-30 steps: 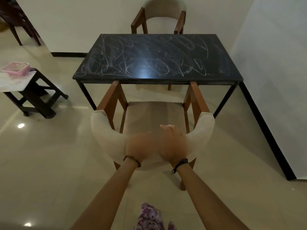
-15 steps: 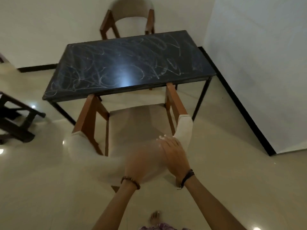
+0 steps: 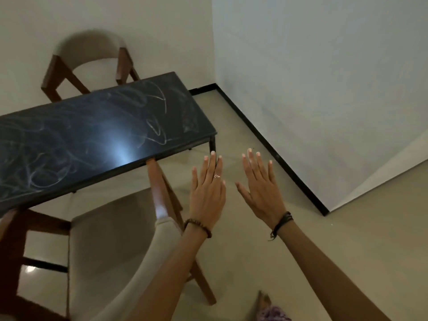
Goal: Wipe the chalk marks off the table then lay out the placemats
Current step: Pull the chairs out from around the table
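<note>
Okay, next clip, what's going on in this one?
A person stands beside a black table whose top is covered in chalk scribbles, none wiped yet. Both hands, the left hand and the right hand, are raised with fingers spread, holding nothing. No cloth or placemats are in view. A cushioned wooden chair sits at the near side, another chair at the far side against the wall.

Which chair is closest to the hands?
The near chair with the cream seat, on this side of the chalky table. It sits just beside the left hand; the other chair stands beyond the table by the wall.
</note>
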